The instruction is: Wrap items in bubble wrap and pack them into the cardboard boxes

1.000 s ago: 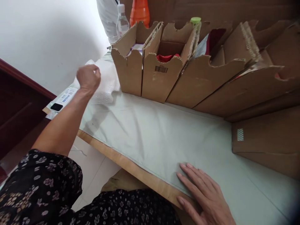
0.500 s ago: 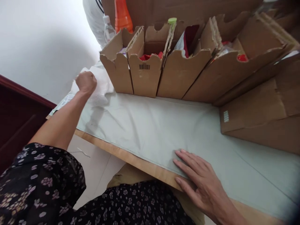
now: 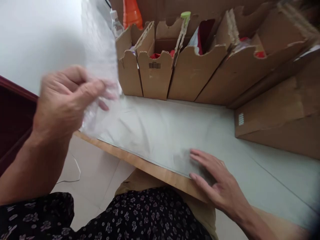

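My left hand (image 3: pixel 67 96) is raised at the left, thumb and fingers pinched on a sheet of clear bubble wrap (image 3: pixel 100 50). The sheet hangs upright, partly see-through and blurred by motion, and hides the left end of the table. My right hand (image 3: pixel 217 180) hovers at or just over the front edge of the pale green table cover (image 3: pixel 170 133), fingers stretched and holding nothing. Whether its fingertips touch the cover, I cannot tell.
Several open cardboard bins (image 3: pixel 155 76) stand in a row along the back, with packets inside. Behind them are an orange bottle (image 3: pixel 132 15) and a clear bottle (image 3: pixel 116 25). Another cardboard box (image 3: pixel 272 113) stands at the right. A thin cable (image 3: pixel 75 173) lies on the floor.
My left hand has come up and nearer from the table's left end, lifting the bubble wrap off the pile. My right hand has risen slightly from lying flat on the cover.
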The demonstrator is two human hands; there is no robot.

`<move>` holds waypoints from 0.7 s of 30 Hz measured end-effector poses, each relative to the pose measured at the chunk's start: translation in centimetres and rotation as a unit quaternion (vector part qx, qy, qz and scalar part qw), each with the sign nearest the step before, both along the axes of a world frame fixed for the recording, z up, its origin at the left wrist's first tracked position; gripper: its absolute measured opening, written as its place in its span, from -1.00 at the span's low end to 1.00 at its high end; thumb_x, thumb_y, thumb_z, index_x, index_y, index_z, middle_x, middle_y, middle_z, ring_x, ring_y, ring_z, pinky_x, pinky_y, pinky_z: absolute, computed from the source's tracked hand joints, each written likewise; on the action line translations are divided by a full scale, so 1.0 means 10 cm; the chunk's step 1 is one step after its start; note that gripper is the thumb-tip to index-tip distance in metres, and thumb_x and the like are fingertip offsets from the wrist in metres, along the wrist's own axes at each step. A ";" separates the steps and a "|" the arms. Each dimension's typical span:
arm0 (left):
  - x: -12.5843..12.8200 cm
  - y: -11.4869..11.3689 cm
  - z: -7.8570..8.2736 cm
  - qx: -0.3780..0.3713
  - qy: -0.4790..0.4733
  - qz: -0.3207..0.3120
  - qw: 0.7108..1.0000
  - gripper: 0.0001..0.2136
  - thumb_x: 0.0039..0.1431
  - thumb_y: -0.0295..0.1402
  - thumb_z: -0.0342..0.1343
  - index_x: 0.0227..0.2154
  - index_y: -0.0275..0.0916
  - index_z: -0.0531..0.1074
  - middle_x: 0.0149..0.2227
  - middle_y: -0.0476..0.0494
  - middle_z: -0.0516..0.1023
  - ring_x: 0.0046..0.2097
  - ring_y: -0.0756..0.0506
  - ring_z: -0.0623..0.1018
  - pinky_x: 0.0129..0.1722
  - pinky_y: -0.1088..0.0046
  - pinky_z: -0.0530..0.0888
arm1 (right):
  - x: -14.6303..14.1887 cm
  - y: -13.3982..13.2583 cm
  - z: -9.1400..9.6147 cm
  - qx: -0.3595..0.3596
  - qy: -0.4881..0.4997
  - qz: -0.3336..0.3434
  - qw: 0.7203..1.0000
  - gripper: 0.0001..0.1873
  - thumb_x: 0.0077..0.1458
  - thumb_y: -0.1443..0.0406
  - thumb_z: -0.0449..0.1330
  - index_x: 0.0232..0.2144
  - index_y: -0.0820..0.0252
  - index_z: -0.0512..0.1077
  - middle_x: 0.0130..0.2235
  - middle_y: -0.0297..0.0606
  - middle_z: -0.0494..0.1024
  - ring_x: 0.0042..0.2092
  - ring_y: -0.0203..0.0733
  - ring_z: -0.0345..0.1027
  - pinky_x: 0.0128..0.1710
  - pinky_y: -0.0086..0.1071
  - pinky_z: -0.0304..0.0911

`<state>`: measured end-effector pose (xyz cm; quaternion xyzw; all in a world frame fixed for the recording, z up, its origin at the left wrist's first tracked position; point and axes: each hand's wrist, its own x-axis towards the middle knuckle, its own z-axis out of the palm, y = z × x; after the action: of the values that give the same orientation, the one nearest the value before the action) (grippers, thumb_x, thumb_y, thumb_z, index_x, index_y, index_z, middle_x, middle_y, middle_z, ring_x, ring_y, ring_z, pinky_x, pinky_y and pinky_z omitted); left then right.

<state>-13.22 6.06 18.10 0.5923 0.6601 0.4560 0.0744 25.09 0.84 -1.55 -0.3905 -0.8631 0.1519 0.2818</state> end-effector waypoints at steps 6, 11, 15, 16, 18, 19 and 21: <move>0.76 -0.16 0.12 -0.271 -0.193 -0.285 0.899 -0.78 0.04 -0.21 0.32 -0.56 -0.18 0.45 -0.14 -0.10 0.74 -0.22 -0.22 0.72 -0.43 0.25 0.63 | -0.12 0.28 0.45 -0.134 0.172 -0.062 0.974 -0.15 0.26 -0.11 0.22 0.46 -0.14 0.04 0.47 -0.10 0.20 0.43 0.14 0.17 0.27 0.05 0.31; 1.00 -0.01 0.15 -0.438 -0.155 -0.407 0.786 -0.58 -0.16 0.04 0.36 -0.63 -0.16 0.33 -0.04 -0.31 0.72 -0.15 -0.35 0.69 -0.40 0.07 0.60 | -0.12 0.61 0.54 -0.260 0.269 0.009 0.927 0.18 0.09 -0.44 -0.01 0.51 0.02 -0.13 0.39 0.05 0.32 0.33 0.16 0.33 0.15 0.05 0.38; 1.10 0.13 -0.04 -0.399 -0.138 -0.433 0.796 -0.62 -0.01 0.07 0.27 -0.57 -0.12 0.39 -0.29 -0.23 0.72 -0.16 -0.34 0.70 -0.25 -0.03 0.63 | 0.03 0.48 0.55 -0.402 0.384 0.057 0.829 -0.03 -0.11 -0.39 0.29 0.14 0.11 0.46 -0.17 -0.16 0.65 -0.19 -0.01 0.58 -0.16 -0.11 0.51; 1.10 0.20 -0.13 -0.391 -0.115 -0.440 0.800 -0.68 0.03 0.01 0.28 -0.53 -0.11 0.44 -0.34 -0.19 0.70 -0.19 -0.31 0.70 -0.23 -0.02 0.64 | 0.09 0.42 0.57 -0.408 0.410 0.030 0.815 -0.18 -0.13 -0.29 0.39 0.00 0.10 0.52 -0.28 -0.25 0.63 -0.28 -0.09 0.56 -0.22 -0.17 0.50; 1.11 0.39 -0.37 -0.385 -0.061 -0.451 0.803 -0.81 0.09 -0.12 0.27 -0.43 -0.11 0.52 -0.36 -0.15 0.70 -0.25 -0.26 0.70 -0.26 0.06 0.66 | 0.23 0.33 0.60 -0.384 0.432 -0.050 0.814 -0.44 -0.13 -0.11 0.50 -0.21 0.10 0.54 -0.40 -0.36 0.55 -0.39 -0.21 0.47 -0.30 -0.27 0.47; 1.13 0.50 -0.50 -0.388 -0.040 -0.454 0.801 -0.84 0.11 -0.16 0.24 -0.37 -0.11 0.54 -0.34 -0.14 0.71 -0.29 -0.23 0.70 -0.29 0.12 0.66 | 0.29 0.29 0.60 -0.367 0.424 -0.088 0.823 -0.52 -0.11 -0.05 0.50 -0.26 0.11 0.53 -0.41 -0.38 0.54 -0.41 -0.25 0.44 -0.32 -0.30 0.46; 1.19 0.70 -0.78 -0.394 -0.001 -0.461 0.795 -0.83 0.15 -0.20 0.17 -0.26 -0.11 0.54 -0.33 -0.12 0.71 -0.34 -0.19 0.69 -0.32 0.20 0.66 | 0.40 0.25 0.55 -0.335 0.374 -0.145 0.852 -0.61 -0.02 0.01 0.46 -0.31 0.13 0.52 -0.40 -0.36 0.54 -0.42 -0.28 0.40 -0.35 -0.32 0.43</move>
<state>-1.35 13.05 10.30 0.7455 0.4313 0.0693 0.5035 29.09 3.32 3.92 -0.4955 -0.5226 0.5242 0.4545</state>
